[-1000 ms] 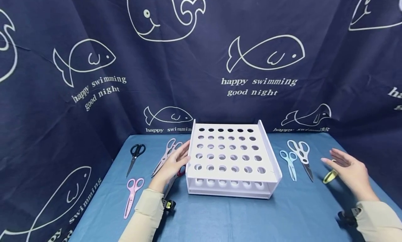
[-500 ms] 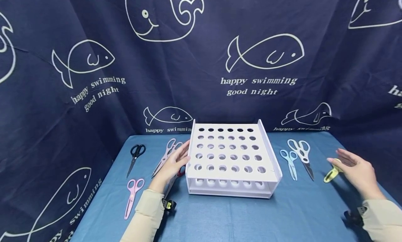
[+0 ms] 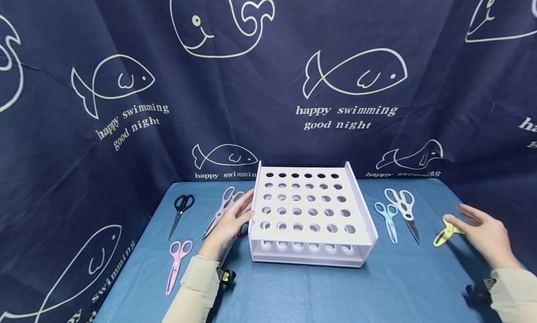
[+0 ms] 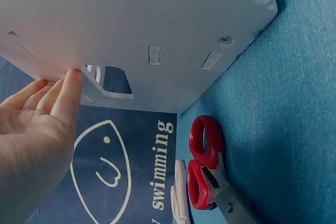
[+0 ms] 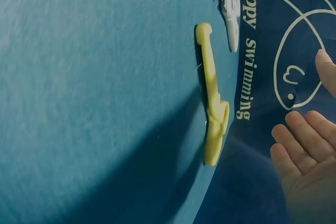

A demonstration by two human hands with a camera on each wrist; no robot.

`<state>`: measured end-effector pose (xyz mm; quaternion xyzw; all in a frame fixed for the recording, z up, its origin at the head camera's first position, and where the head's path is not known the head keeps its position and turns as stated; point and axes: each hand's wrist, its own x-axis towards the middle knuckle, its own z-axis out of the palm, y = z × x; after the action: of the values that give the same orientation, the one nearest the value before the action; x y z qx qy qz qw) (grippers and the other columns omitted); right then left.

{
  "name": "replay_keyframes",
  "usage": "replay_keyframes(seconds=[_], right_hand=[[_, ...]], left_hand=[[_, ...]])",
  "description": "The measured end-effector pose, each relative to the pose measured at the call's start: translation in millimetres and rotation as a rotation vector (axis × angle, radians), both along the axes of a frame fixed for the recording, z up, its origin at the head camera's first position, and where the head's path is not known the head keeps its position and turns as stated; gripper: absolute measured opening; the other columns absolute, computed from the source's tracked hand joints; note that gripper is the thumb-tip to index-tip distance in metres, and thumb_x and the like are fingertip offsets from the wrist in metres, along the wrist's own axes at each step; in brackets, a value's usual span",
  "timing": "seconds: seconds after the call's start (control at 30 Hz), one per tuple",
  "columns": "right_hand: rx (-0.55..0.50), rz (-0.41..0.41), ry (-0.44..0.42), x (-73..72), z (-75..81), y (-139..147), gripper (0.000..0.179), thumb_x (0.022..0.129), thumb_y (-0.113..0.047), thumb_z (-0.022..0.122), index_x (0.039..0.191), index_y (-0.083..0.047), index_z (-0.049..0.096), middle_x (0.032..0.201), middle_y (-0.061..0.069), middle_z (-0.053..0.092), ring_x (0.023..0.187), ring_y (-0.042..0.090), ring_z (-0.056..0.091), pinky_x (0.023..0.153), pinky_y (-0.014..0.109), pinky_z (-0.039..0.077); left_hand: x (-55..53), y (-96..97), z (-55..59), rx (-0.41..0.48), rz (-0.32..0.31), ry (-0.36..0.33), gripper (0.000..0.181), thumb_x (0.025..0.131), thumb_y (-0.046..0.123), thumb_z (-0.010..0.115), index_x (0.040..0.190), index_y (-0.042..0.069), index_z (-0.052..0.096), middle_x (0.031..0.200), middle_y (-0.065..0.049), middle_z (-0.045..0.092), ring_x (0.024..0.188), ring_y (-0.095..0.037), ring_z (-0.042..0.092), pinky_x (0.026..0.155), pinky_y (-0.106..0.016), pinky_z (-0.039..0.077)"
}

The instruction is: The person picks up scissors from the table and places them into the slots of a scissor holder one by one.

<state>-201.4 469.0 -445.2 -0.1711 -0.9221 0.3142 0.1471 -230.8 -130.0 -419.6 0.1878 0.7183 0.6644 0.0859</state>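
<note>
My left hand touches the left side of a white rack whose top has rows of round holes. In the left wrist view, the straight fingertips rest against its side panel, beside a cut-out slot. Red-handled scissors lie on the cloth by that panel, partly behind my left forearm in the head view. Over at the right, my right hand hovers over yellow scissors, fingers extended and nothing held. The right wrist view shows the yellow scissors lying flat on the table, apart from the hand.
Left of the rack lie black scissors, pink scissors and pale pink scissors. Light blue scissors and white-handled scissors are to its right. A dark blue fish-print curtain encloses the table.
My right hand has moved to the right, uncovering more of the yellow scissors, which stay in about the same place. The left hand and the rack have not visibly moved.
</note>
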Motion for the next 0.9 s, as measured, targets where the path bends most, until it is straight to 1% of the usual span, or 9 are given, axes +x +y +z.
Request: replay_keyframes(seconds=[0.2,0.33,0.43,0.63,0.77,0.9], right_hand=[[-0.003,-0.012,-0.034,1.1,-3.5,10,0.085,0.088,-0.048,0.066,0.145,0.008,0.035,0.14,0.036,0.04,0.122,0.057,0.041,0.092,0.064,0.041],[-0.016,-0.03,-0.053,1.5,-5.7,14,0.085,0.089,-0.046,0.065,0.145,0.01,0.032,0.141,0.037,0.037,0.123,0.058,0.04,0.093,0.065,0.04],[-0.03,-0.052,-0.067,1.4,-5.7,16,0.085,0.09,-0.045,0.064,0.145,0.012,0.03,0.141,0.038,0.035,0.124,0.059,0.038,0.094,0.067,0.039],[-0.019,-0.075,-0.101,-1.2,-5.3,19,0.084,0.092,-0.043,0.061,0.144,0.014,0.029,0.141,0.04,0.034,0.126,0.059,0.037,0.098,0.066,0.037],[-0.024,-0.078,-0.134,-1.7,-9.4,21,0.085,0.092,-0.044,0.06,0.144,0.015,0.026,0.141,0.041,0.032,0.127,0.06,0.035,0.098,0.067,0.036],[-0.03,-0.072,-0.14,-2.2,-15.2,25,0.088,0.092,-0.046,0.061,0.143,0.016,0.026,0.141,0.042,0.031,0.126,0.06,0.034,0.098,0.068,0.035]], left_hand=[[0.6,-0.3,-0.1,-0.002,0.004,0.002,0.061,0.1,0.016,0.053,0.154,0.016,0.025,0.16,-0.005,0.025,0.146,-0.02,0.027,0.118,-0.04,0.026],[0.6,-0.6,-0.6,-0.003,0.007,-0.002,0.061,0.1,0.016,0.053,0.154,0.016,0.026,0.16,-0.005,0.025,0.146,-0.02,0.027,0.118,-0.04,0.026],[-0.2,-0.5,-1.3,0.001,0.003,-0.005,0.061,0.099,0.017,0.054,0.154,0.017,0.026,0.16,-0.005,0.026,0.146,-0.02,0.028,0.118,-0.041,0.026],[-0.6,-0.3,-2.2,-0.007,0.002,0.002,0.061,0.1,0.018,0.053,0.154,0.017,0.026,0.16,-0.005,0.026,0.146,-0.02,0.028,0.118,-0.042,0.026],[-0.9,-0.2,-2.4,0.0,-0.007,0.007,0.061,0.1,0.018,0.053,0.154,0.016,0.025,0.16,-0.005,0.025,0.146,-0.021,0.027,0.118,-0.042,0.025],[-0.7,-0.5,-1.5,0.003,-0.01,0.01,0.061,0.1,0.019,0.053,0.154,0.015,0.024,0.16,-0.005,0.025,0.146,-0.02,0.027,0.118,-0.041,0.025]])
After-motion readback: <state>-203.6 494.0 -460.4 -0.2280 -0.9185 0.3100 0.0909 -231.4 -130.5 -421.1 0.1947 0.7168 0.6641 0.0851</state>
